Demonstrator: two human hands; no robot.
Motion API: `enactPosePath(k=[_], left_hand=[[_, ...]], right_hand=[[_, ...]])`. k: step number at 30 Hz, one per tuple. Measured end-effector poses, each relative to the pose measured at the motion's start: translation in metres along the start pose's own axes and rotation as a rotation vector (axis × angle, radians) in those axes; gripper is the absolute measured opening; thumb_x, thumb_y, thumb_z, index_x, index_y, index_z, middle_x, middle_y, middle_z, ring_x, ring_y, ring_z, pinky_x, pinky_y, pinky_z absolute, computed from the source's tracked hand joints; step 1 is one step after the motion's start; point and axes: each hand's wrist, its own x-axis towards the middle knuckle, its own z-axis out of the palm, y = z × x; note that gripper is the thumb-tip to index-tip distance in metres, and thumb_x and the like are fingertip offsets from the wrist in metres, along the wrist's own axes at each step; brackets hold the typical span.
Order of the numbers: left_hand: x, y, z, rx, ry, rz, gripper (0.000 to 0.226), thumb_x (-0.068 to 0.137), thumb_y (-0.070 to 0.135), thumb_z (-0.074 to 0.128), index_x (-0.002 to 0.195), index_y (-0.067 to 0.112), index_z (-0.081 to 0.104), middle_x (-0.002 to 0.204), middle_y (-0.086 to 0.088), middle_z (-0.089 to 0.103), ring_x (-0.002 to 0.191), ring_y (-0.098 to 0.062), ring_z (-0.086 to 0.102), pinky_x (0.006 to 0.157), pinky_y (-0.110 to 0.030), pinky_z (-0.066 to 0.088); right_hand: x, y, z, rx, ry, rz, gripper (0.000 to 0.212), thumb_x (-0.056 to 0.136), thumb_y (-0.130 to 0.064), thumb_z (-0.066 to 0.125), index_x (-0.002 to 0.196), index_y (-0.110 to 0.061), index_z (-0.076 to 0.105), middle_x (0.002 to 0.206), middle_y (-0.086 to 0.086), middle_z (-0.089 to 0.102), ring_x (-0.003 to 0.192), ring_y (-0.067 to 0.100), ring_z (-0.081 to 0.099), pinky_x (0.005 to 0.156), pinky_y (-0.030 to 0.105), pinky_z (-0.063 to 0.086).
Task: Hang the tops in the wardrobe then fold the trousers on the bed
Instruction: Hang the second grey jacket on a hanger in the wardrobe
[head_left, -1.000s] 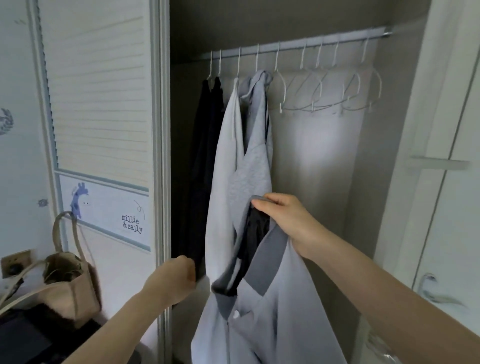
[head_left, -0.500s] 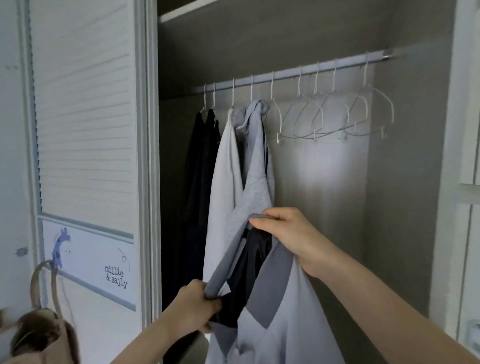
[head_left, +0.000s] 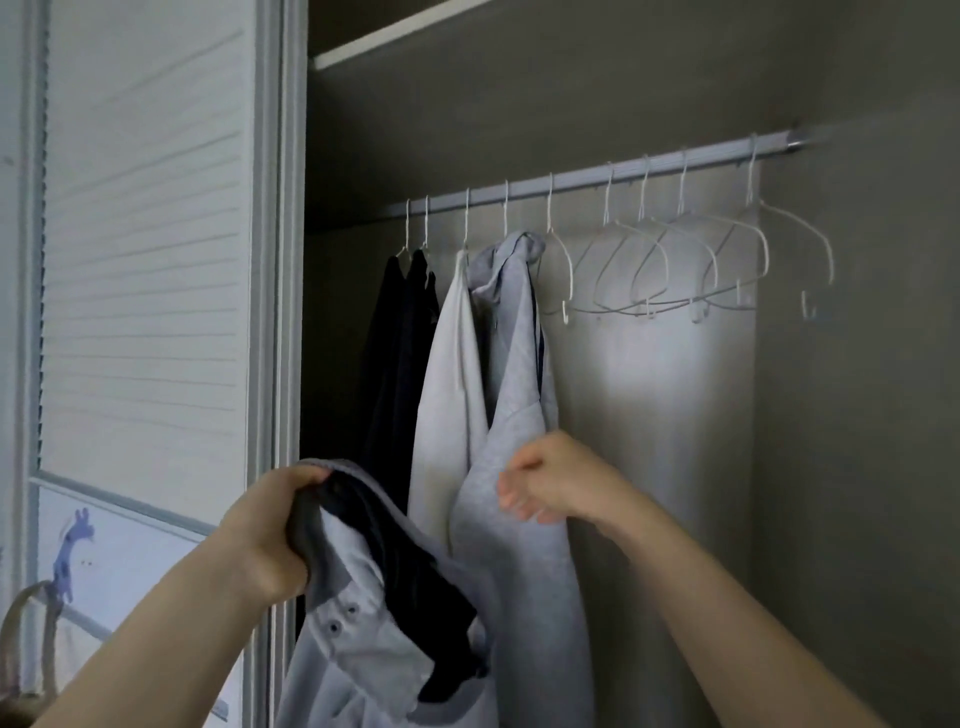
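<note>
Wardrobe (head_left: 857, 415) open; louvred door (head_left: 145, 234) at left with a giraffe print (head_left: 72, 558) low on it. Rail (head_left: 597, 179) runs across under a shelf (head_left: 395, 36). On the rail, left to right: two dark garments (head_left: 400, 353), a white top (head_left: 447, 395), a grey hoodie (head_left: 514, 415), then five empty white hangers (head_left: 675, 270). Left hand (head_left: 270, 535) closed on the collar of a pale blue polo (head_left: 363, 654), held up in front of the wardrobe's left side, not yet on the rail; dark fabric (head_left: 415, 561) shows inside its neck opening; two buttons visible on the placket. Right hand (head_left: 556, 478) empty, fingers loosely curled, in front of the hoodie; whether it touches, cannot tell. Bag handle (head_left: 31, 623) at lower left corner.
</note>
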Motion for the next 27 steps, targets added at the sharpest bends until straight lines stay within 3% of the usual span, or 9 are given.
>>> enactPosePath(k=[3,5,7,9,13,17,21,25,27], left_hand=[[0.01,0.01,0.002,0.104,0.012,0.023,0.02,0.084,0.022,0.061,0.081,0.003,0.067,0.063,-0.016,0.07,0.068,-0.033,0.064,0.062,-0.037,0.048],[0.015,0.016,0.001,0.153,-0.014,0.017,0.023,0.077,0.022,0.067,0.086,0.001,0.07,0.073,-0.019,0.072,0.074,-0.035,0.066,0.066,-0.039,0.05],[0.02,0.021,-0.003,0.18,-0.052,0.025,0.033,0.066,0.022,0.073,0.09,0.0,0.074,0.088,-0.022,0.074,0.077,-0.037,0.07,0.07,-0.039,0.052],[0.026,0.025,-0.006,0.197,-0.073,0.04,0.035,0.058,0.024,0.077,0.084,0.001,0.078,0.093,-0.023,0.074,0.074,-0.037,0.072,0.07,-0.039,0.053],[0.039,0.03,-0.008,0.186,-0.076,0.084,0.038,0.061,0.026,0.079,0.093,0.004,0.078,0.1,-0.022,0.073,0.084,-0.038,0.073,0.074,-0.04,0.055],[0.049,0.036,-0.015,0.185,-0.012,0.125,0.037,0.073,0.026,0.077,0.102,0.003,0.074,0.098,-0.021,0.074,0.083,-0.037,0.073,0.071,-0.039,0.056],[0.057,0.038,-0.023,0.201,0.053,0.14,0.032,0.078,0.026,0.076,0.1,0.003,0.073,0.092,-0.021,0.075,0.077,-0.035,0.073,0.063,-0.035,0.055],[0.062,0.036,-0.029,0.222,0.09,0.165,0.031,0.079,0.025,0.076,0.098,0.002,0.073,0.087,-0.02,0.075,0.076,-0.035,0.072,0.061,-0.034,0.054],[0.064,0.035,-0.031,0.23,0.104,0.169,0.029,0.079,0.025,0.076,0.096,0.001,0.072,0.082,-0.02,0.075,0.069,-0.033,0.072,0.058,-0.032,0.053]], right_hand=[[0.034,-0.042,-0.047,0.146,0.503,-0.165,0.024,0.085,-0.013,0.055,0.063,-0.014,0.067,0.074,0.01,0.073,0.069,0.025,0.067,0.068,0.035,0.056],[0.055,-0.068,-0.083,0.073,0.781,-0.26,0.025,0.086,-0.014,0.051,0.066,-0.009,0.066,0.075,0.012,0.07,0.076,0.03,0.064,0.071,0.038,0.053],[0.075,-0.085,-0.113,-0.023,0.942,-0.309,0.027,0.088,-0.014,0.047,0.062,-0.01,0.054,0.07,0.01,0.062,0.075,0.031,0.058,0.064,0.032,0.044],[0.098,-0.094,-0.133,-0.13,1.021,-0.303,0.021,0.09,-0.014,0.045,0.07,-0.01,0.051,0.085,0.017,0.064,0.086,0.032,0.06,0.069,0.034,0.043],[0.143,-0.098,-0.156,-0.165,0.84,-0.086,0.029,0.093,-0.025,0.048,0.102,0.0,0.061,0.109,0.021,0.063,0.101,0.035,0.06,0.083,0.036,0.048],[0.17,-0.091,-0.157,0.222,0.556,0.036,0.018,0.094,-0.014,0.046,0.077,-0.013,0.05,0.076,0.007,0.052,0.065,0.019,0.048,0.059,0.026,0.04],[0.185,-0.083,-0.154,0.23,0.572,0.006,0.017,0.093,-0.004,0.042,0.085,-0.012,0.056,0.064,0.005,0.045,0.05,0.016,0.034,0.053,0.022,0.03],[0.196,-0.086,-0.153,0.338,0.65,-0.11,0.02,0.094,-0.008,0.039,0.08,-0.011,0.052,0.065,0.007,0.045,0.047,0.016,0.032,0.049,0.024,0.027],[0.197,-0.089,-0.152,0.355,0.678,-0.143,0.017,0.093,-0.007,0.038,0.092,-0.009,0.055,0.068,0.009,0.047,0.049,0.017,0.036,0.047,0.024,0.028]])
